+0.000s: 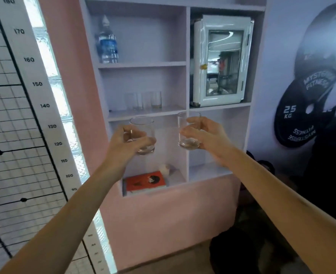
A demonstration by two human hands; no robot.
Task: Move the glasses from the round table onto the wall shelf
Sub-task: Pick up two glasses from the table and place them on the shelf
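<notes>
I face a pale lilac wall shelf (143, 113) with several compartments. My left hand (123, 143) grips a clear drinking glass (145, 127) upright, just below the middle-left shelf board. My right hand (204, 135) holds a second clear glass (185, 133), in front of the central divider at about the same height. Three empty glasses (143, 100) stand in a row on the middle-left shelf, behind and above the two I hold. The round table is out of view.
A water bottle (106, 43) stands on the upper-left shelf. A small glass-door fridge (222, 62) fills the upper-right compartment. An orange book (145, 181) and a small pale object (164, 169) lie in the lower-left compartment. A height chart (36, 84) is at left, a weight-plate mural (301, 113) at right.
</notes>
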